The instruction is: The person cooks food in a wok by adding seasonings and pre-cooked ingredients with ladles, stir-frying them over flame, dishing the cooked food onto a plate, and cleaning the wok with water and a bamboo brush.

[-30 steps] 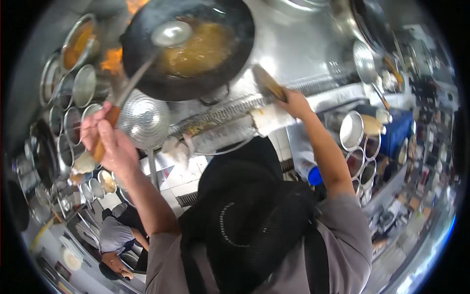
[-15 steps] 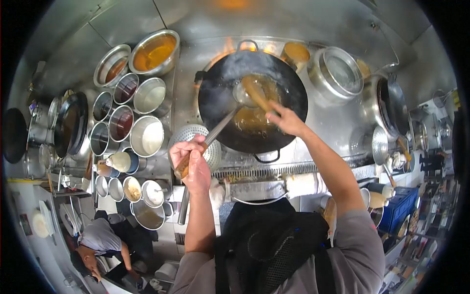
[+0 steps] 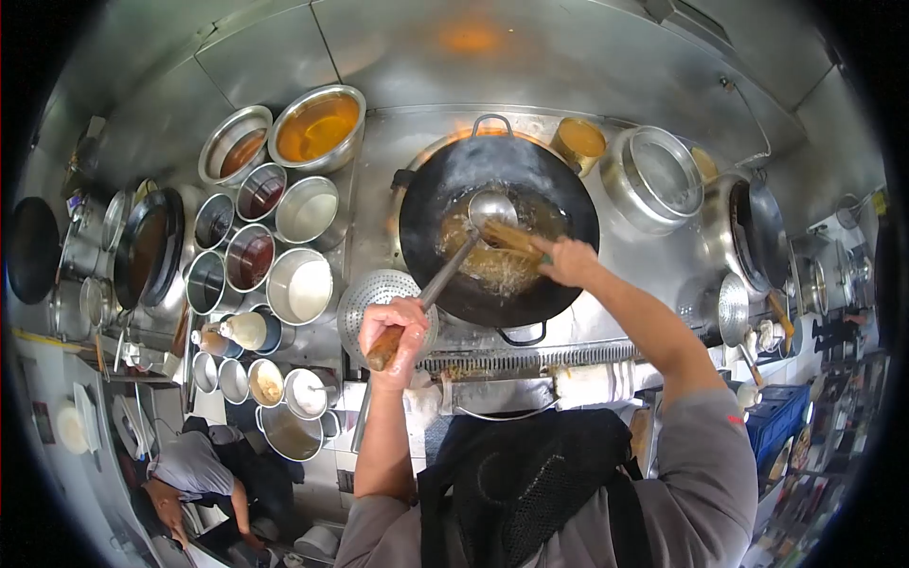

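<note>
My left hand (image 3: pixel 396 333) is wrapped around the wooden-ended handle of a ladle (image 3: pixel 449 270). The ladle's round metal bowl (image 3: pixel 492 204) is inside a large black wok (image 3: pixel 436 204). My right hand (image 3: pixel 571 261) grips a bamboo wok brush (image 3: pixel 511 237), whose bristles lie in the liquid just below the ladle bowl. Cloudy, splashing liquid (image 3: pixel 502 273) covers the wok's bottom. Flame glows behind the wok's far rim. Under my left forearm and the ladle handle sits a perforated strainer (image 3: pixel 365 301).
Left of the wok stand several metal pots, including one with white contents (image 3: pixel 301 284), and a bowl of amber liquid (image 3: pixel 320 128). On the right are a tin (image 3: pixel 579 142) and a stacked metal pot (image 3: pixel 653 180). Another person (image 3: pixel 194 464) bends at lower left.
The brush has swung from over the ladle bowl toward the wok's near side, and the liquid now splashes more. My left fingers have closed further around the ladle handle. The view has shifted slightly.
</note>
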`<state>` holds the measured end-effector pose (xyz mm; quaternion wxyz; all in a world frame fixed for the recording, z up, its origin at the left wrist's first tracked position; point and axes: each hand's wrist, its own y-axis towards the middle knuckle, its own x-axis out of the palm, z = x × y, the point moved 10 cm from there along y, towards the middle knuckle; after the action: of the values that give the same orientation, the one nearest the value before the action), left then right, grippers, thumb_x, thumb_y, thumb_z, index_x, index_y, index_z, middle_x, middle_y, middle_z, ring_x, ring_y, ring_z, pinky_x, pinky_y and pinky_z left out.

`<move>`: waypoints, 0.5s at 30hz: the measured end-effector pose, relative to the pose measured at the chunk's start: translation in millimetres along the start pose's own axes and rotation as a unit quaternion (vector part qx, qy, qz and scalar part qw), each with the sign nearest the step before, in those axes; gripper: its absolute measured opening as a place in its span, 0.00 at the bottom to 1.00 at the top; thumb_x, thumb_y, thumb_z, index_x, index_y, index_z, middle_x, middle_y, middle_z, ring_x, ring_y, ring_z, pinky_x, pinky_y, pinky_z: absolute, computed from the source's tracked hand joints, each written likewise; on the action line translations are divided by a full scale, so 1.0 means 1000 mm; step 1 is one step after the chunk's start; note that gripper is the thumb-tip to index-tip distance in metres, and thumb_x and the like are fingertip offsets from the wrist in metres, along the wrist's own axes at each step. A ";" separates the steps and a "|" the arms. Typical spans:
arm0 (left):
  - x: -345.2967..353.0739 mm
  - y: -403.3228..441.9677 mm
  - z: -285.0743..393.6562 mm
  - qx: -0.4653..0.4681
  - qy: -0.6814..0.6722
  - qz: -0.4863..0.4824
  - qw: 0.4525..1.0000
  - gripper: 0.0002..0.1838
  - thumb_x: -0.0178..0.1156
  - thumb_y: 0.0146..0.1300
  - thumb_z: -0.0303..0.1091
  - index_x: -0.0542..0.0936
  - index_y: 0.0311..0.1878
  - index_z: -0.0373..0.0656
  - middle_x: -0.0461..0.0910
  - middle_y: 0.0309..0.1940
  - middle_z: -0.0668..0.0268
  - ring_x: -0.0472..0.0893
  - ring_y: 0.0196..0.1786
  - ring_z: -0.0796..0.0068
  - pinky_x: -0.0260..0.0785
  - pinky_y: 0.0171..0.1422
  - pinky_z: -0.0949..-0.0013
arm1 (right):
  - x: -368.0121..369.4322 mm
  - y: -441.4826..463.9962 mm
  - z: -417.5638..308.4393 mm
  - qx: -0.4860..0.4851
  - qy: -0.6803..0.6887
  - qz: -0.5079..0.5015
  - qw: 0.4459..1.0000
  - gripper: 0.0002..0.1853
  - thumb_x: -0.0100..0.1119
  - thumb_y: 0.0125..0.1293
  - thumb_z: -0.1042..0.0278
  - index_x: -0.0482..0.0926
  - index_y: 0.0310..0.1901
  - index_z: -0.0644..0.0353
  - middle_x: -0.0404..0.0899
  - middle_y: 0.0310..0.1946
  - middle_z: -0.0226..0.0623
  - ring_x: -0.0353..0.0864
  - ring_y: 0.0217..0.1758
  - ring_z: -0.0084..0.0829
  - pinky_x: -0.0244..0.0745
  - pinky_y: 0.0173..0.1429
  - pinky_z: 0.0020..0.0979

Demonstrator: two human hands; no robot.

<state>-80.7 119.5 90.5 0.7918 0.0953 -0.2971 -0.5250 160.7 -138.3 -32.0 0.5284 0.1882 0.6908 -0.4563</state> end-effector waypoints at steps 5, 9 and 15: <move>-0.015 -0.006 -0.018 -0.014 -0.059 0.039 0.997 0.13 0.67 0.66 0.25 0.71 0.45 0.46 0.76 0.32 0.67 0.77 0.41 0.69 0.66 0.69 0.53 | 0.025 0.015 -0.006 0.020 0.284 -0.006 0.959 0.39 0.67 0.67 0.44 0.69 0.78 0.46 0.81 0.62 0.62 0.82 0.64 0.59 0.77 0.69 0.48; -0.040 -0.012 -0.025 -0.030 -0.117 0.092 0.988 0.14 0.68 0.67 0.29 0.70 0.47 0.48 0.73 0.34 0.69 0.75 0.42 0.70 0.62 0.74 0.54 | 0.020 0.009 -0.004 -0.034 0.208 -0.007 0.977 0.40 0.66 0.68 0.44 0.68 0.79 0.45 0.81 0.62 0.63 0.82 0.66 0.55 0.75 0.72 0.44; -0.104 -0.061 -0.025 -0.221 0.151 0.137 0.954 0.13 0.72 0.65 0.22 0.79 0.48 0.43 0.87 0.55 0.53 0.87 0.57 0.58 0.79 0.63 0.59 | 0.010 0.017 0.014 0.046 -0.015 0.095 0.994 0.38 0.66 0.72 0.50 0.64 0.81 0.43 0.81 0.61 0.52 0.90 0.48 0.53 0.86 0.49 0.49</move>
<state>-141.7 181.8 3.7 0.8929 -0.0456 -0.0606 -0.4439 177.1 -143.5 -48.5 0.5704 0.2700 0.6400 -0.4384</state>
